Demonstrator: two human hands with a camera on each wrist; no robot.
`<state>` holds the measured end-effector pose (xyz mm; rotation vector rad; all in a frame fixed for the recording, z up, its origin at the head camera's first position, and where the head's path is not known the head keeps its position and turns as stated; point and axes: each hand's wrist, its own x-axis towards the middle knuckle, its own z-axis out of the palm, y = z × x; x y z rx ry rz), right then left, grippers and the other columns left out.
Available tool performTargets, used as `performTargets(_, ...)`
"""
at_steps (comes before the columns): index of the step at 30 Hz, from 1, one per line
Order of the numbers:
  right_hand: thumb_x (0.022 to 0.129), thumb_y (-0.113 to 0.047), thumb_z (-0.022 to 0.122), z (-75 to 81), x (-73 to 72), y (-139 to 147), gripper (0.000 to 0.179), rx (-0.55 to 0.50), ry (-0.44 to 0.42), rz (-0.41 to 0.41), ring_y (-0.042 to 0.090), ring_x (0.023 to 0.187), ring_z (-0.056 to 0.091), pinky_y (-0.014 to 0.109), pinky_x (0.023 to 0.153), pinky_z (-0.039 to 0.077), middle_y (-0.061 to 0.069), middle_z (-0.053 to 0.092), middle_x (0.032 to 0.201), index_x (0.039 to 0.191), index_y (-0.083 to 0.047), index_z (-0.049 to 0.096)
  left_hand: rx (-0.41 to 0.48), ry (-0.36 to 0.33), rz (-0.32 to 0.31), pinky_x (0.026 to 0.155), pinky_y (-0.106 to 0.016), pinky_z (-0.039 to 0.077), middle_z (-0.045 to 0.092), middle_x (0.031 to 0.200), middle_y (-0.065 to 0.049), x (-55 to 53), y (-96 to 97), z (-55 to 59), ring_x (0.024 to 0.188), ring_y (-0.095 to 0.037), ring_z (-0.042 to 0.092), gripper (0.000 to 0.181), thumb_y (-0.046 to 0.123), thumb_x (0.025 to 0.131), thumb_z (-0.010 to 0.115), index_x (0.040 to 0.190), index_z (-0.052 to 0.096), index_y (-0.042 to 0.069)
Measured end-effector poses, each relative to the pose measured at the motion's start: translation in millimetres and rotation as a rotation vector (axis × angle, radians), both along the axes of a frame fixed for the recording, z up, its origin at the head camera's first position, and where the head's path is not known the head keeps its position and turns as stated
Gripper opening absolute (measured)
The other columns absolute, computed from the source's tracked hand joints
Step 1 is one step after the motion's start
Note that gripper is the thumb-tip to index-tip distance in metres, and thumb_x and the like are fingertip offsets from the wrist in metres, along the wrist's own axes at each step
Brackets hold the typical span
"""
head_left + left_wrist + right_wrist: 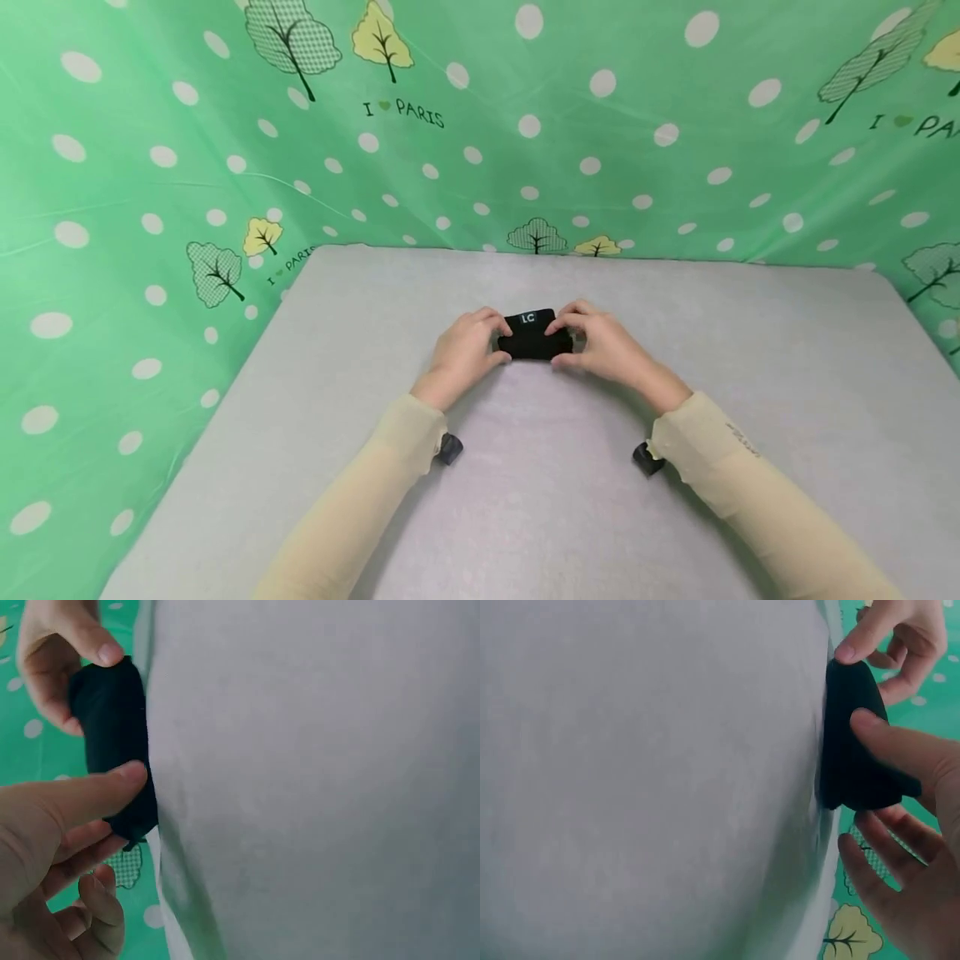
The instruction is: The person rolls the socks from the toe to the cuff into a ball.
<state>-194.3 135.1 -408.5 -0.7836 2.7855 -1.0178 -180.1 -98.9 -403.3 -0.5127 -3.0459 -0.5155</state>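
Near far edge of grey table (pixel 540 500), wide room both sides
Pinching black LC-labelled bundle (pixel 531 344) by opposite ends, between left hand (pixel 463 348) and right hand (pixel 606 345)

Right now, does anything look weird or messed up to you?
Just one small thing. The black cloth bundle looks a bit untidy: in the right wrist view, a corner pokes out at the end by the right grip. I see no spill or tear.

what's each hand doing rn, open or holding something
Left hand: holding the left end of the black fabric bundle.
Right hand: holding the black fabric bundle's right end.
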Motion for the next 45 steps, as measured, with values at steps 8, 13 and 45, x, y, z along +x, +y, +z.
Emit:
performTargets(8,0.080,-0.015,0.083,-0.9,-4.6,-4.5,0.044,0.163,0.168,0.046,0.031,0.113,0.064,0.047,0.099,0.052,0.013,0.067,0.118,0.119,-0.007,0.065,-0.032,-0.062,0.022,0.085,-0.036,0.056,0.070,0.119,0.002,-14.2,3.4,-4.8,0.098,-0.017,0.065,0.035,0.034,0.086,0.078,0.116,0.070,0.018)
performTargets(13,0.083,-0.018,0.078,0.8,-3.7,-1.3,0.037,0.125,0.046,0.021,0.021,0.079,0.066,0.036,0.073,0.056,0.014,0.073,0.100,0.115,-0.004,0.068,0.092,-0.176,0.058,0.082,-0.035,0.054,0.072,0.114,0.000,-16.3,0.0,-5.2,0.091,-0.018,0.064,0.030,0.034,0.087,0.071,0.114,0.072,0.020)
performTargets(45,0.096,-0.034,0.062,47.6,12.8,28.9,0.028,-0.194,-0.428,-0.071,0.018,0.082,0.060,0.031,0.079,0.049,0.003,0.065,0.087,0.098,-0.006,0.066,0.522,-0.253,-0.184,0.088,-0.034,0.058,0.067,0.119,-0.011,7.9,36.6,13.3,0.103,-0.024,0.068,0.042,0.017,0.086,0.073,0.124,0.058,0.007)
